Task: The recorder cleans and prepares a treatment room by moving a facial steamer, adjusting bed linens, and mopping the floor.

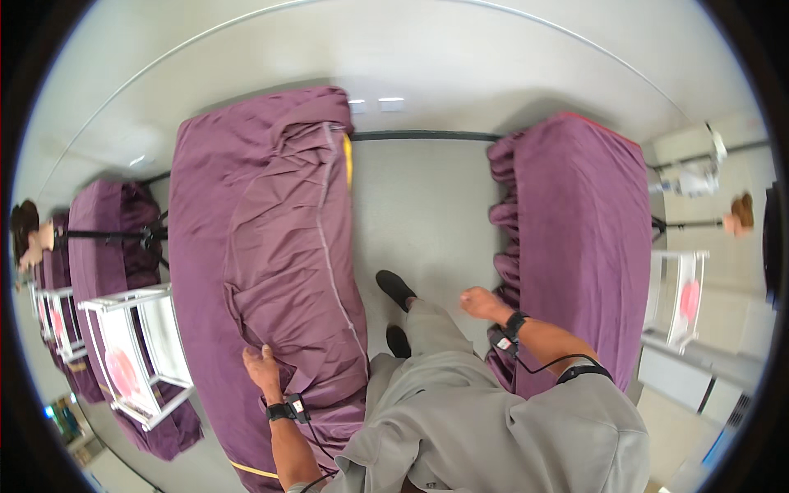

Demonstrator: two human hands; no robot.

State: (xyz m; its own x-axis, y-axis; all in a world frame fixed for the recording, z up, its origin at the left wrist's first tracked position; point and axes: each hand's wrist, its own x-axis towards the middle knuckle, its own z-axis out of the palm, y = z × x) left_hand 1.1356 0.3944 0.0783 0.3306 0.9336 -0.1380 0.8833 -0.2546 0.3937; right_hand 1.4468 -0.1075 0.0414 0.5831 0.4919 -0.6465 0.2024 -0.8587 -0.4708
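A massage-style bed on my left is draped in a purple cover [200,205]. A paler purple sheet [283,205] lies folded back in wrinkles on it, with a grey seam along its side nearest me. My left hand [261,370] is at the loose edge of this folded sheet, low on the bed; its thumb and fingers look apart, though I cannot tell how firmly they touch the cloth. Over the floor beside the right bed, my right hand [485,304] is curled into a loose fist, with nothing visible in it.
A second bed under a purple cover [583,246] with a gathered skirt stands to my right. Grey floor [427,214] runs between the beds. White trolleys [140,353] stand beyond the left bed. Mannequin heads on stands [737,215] are at both sides.
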